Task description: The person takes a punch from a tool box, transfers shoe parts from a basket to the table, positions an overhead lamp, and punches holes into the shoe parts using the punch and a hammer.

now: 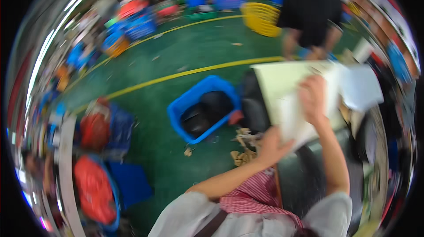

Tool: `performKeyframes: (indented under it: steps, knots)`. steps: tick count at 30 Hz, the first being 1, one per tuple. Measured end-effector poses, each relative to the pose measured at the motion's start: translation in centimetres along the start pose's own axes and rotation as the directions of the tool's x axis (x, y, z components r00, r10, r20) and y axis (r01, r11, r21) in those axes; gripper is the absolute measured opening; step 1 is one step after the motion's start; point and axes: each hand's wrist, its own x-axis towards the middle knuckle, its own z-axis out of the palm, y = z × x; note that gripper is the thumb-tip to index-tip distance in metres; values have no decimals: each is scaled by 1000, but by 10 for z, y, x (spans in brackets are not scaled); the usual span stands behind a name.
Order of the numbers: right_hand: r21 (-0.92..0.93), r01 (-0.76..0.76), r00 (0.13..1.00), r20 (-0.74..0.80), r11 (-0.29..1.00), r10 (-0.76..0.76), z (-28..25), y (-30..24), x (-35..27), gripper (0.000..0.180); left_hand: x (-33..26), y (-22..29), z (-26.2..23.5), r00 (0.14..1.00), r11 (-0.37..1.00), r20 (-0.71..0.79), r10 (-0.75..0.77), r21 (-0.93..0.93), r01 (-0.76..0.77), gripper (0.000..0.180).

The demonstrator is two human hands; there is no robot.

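A pale, whitish sheet (291, 115) lies at an angle over a larger pale yellow-green sheet (269, 78) on the work table in front of me. My right hand (312, 98) is on the white sheet's far right part, its fingers curled in and blurred by motion. At the near left corner of the same sheet is my left hand (274, 145), with thumb and fingers apart. Whether the left fingertips press on the sheet or only rest beside it is hard to see. The dark tabletop (316, 175) shows nearer to me.
On the green floor left of the table stands a blue bin (176, 118) with black pieces in it. Scraps (240, 157) lie beside the table. A light blue-white sheet (362, 88) is at the right. Beyond the table a person in black (311, 14) bends over near a yellow basket (260, 20).
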Motion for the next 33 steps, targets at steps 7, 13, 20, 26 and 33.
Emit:
performKeyframes:
  steps: [7,13,20,26,33]
  knots:
    - [-4,-139,975,173,990,137,-27,57,-5,37,-1,37,-20,997,831,-62,-54,-556,10,34]
    - [-11,-86,909,408,996,83,-58,-61,63,32,-21,83,-102,1000,559,-6,-13,-829,2,34]
    - [-212,-383,721,540,899,434,-121,2,-72,51,-25,56,-35,890,504,428,-158,-741,445,23]
    - [-221,-817,530,73,532,845,-222,8,-281,46,-6,44,63,731,860,681,37,-394,325,19]
    - [-700,-671,395,-62,242,916,-217,-65,-218,38,-36,53,-40,935,950,265,237,-263,-166,14]
